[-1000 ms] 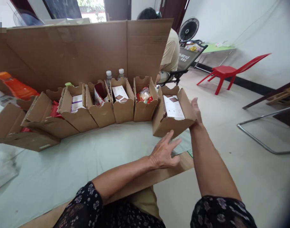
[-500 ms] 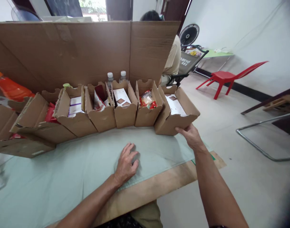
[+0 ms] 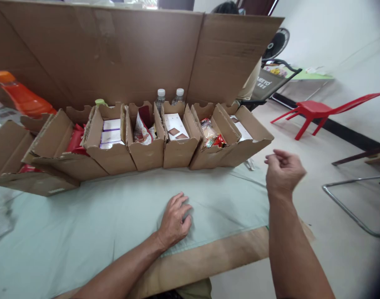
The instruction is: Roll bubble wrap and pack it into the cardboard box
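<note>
My left hand rests on the pale green cloth, fingers a little apart and holding nothing. In the air beyond the row's right end is my right hand, its fingers curled in and no object visible in them. Nearest to it stands the rightmost cardboard bin, apart from the hand, with a white box inside. Beside that comes a bin of wrapped snacks. Further left, another bin contains a white box with brown squares.
More bins continue leftward, with purple-edged white packs and a red packet. Behind them are bottles, an orange bottle and a tall cardboard panel. A red chair stands on the floor at right.
My right hand has let go of the rightmost bin and moved away to the right. That bin now sits closer against its neighbour. The view has shifted; my left hand stays on the cloth.
</note>
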{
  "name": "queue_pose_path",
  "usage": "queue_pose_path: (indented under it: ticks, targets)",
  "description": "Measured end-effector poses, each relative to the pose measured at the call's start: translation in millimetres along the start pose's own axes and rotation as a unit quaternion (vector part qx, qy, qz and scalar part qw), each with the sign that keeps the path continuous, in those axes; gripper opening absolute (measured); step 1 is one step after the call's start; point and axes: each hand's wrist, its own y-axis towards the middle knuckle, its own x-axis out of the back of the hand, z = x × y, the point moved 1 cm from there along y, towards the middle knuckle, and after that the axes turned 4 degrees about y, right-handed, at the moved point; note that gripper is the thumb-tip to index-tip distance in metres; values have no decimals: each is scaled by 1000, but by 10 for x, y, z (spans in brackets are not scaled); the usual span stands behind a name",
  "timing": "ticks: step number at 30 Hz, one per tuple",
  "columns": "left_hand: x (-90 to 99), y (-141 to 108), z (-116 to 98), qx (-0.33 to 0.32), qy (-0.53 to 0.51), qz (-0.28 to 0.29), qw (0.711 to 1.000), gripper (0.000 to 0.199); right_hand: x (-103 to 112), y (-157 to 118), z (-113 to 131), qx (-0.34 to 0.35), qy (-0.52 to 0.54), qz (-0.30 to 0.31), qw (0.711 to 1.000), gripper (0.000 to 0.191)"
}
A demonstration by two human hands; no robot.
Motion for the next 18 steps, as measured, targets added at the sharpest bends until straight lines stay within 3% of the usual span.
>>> queue_pose_path:
  ticks: [2,6,8,10,13,15,18]
  targets:
    - [9,10,5,5,-6,7,1000,32,-57,-162,305,51,-19,52,997,35]
    - [14,30,31,7,-28,-5,1000,29,-471,-338,739,113,-129,315,933,49]
    - [10,41,47,11,-42,-14,999,29,-620,-342,823,115,-195,349,909,32]
    - [17,51,62,27,-55,-32,998,34,-607,-364,869,115,-228,336,907,21]
    - [79,54,75,69,-75,-79,992,48,-219,-566,911,135,-208,323,913,18]
    - [155,42,62,96,-90,-107,985,57,259,-827,893,159,-169,326,917,14]
    - [293,31,-14,115,-112,-116,980,72,1150,-1291,724,160,-101,325,927,15]
